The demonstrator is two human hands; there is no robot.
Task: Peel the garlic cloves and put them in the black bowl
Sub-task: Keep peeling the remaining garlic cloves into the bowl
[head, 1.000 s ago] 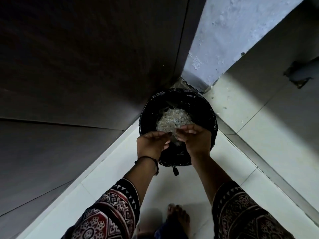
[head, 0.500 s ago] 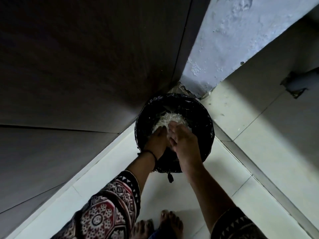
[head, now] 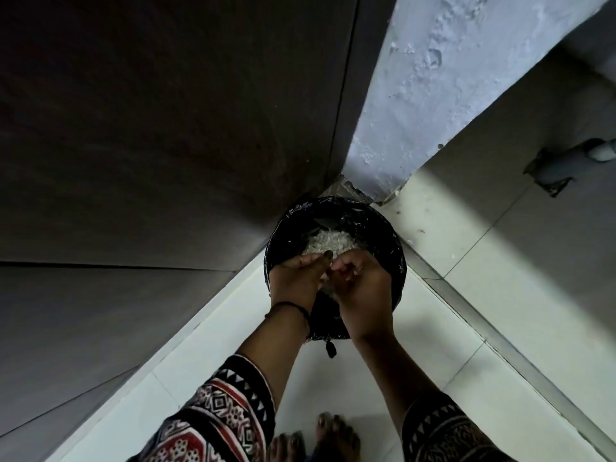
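**Head view, looking straight down.** The left hand [head: 295, 278] and right hand [head: 365, 288] meet fingertip to fingertip. Both sets of fingers curl inward toward the point of contact. A small pale patch shows just beneath that point, but it cannot be told whether either hand pinches a clove, a scrap of skin or nothing.

Directly below the meeting point stands a round black container [head: 383, 228], and the hands cover its near half. Just beyond the fingertips, inside it, lies a heap of white papery flakes [head: 328, 243], which appear to be shed garlic skin rather than cloves. A dark wristband [head: 290, 306] circles the left wrist behind the grip. Further back toward the person are 2 patterned sleeves [head: 220, 411] and bare feet [head: 336, 435] on the pale floor [head: 466, 378].

**Progress (judgement).**
- The size of the heap suggests that much of the peeling is done.
- No whole or peeled clove can be picked out anywhere, so the number remaining cannot be counted.
- The container looks lined with glossy black plastic and may be a waste bin. If it is, the task's black bowl is out of view.
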